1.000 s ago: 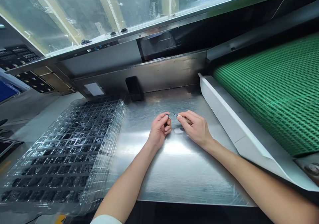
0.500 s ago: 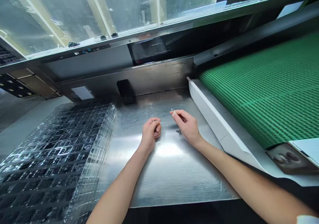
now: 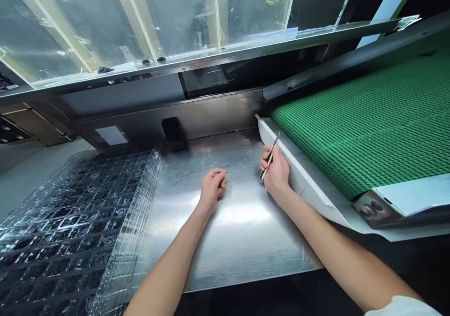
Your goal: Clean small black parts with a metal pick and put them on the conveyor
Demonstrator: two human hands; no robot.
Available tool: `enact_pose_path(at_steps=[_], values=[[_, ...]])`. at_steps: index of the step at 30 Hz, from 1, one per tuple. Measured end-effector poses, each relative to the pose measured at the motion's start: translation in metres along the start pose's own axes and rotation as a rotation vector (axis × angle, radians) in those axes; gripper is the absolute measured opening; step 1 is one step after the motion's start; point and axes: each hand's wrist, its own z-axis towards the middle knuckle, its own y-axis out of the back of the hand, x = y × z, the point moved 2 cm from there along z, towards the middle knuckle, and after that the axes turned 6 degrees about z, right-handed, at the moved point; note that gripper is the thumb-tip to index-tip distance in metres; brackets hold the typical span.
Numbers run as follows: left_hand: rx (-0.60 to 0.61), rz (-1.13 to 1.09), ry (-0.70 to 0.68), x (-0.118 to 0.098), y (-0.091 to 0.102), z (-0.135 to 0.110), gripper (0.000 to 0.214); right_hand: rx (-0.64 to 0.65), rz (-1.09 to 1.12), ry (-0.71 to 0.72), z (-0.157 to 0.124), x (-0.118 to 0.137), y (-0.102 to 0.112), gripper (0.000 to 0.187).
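Observation:
My left hand (image 3: 213, 188) rests as a loose fist on the steel worktop (image 3: 232, 231); what it holds, if anything, is hidden inside the curled fingers. My right hand (image 3: 276, 171) is closed round a thin pair of tweezers (image 3: 269, 157), tip pointing up toward the white guide rail (image 3: 302, 175) beside the green belt. The two hands lie apart, the right one at the worktop's right edge.
A stack of clear plastic trays (image 3: 80, 222) with dark small parts fills the left side. A green mesh conveyor belt (image 3: 365, 119) runs on the right. A black block (image 3: 173, 134) stands at the back wall. Clear panels hang overhead.
My hands have parted: the right one moved right to the white rail and turned the tweezers upright. The left hand curled into a fist and stayed put. The view shifted right.

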Motion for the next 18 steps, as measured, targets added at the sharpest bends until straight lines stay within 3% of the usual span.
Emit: enact_pose_path(at_steps=[4, 9, 15, 18], values=[[0.009, 0.031, -0.001, 0.001, 0.000, 0.001, 0.043, -0.088, 0.024, -0.088, 0.008, -0.005, 0.008, 0.047], [0.014, 0.058, 0.001, 0.001, 0.000, 0.000, 0.043, -0.095, 0.044, -0.252, -0.001, -0.011, 0.009, 0.031], [0.008, 0.047, -0.005, 0.001, 0.001, 0.000, 0.041, -0.002, 0.065, -0.452, -0.020, -0.014, -0.004, 0.020], [-0.010, -0.049, -0.015, 0.001, 0.003, 0.000, 0.038, 0.064, 0.039, -0.454, -0.027, -0.011, -0.009, 0.030]])
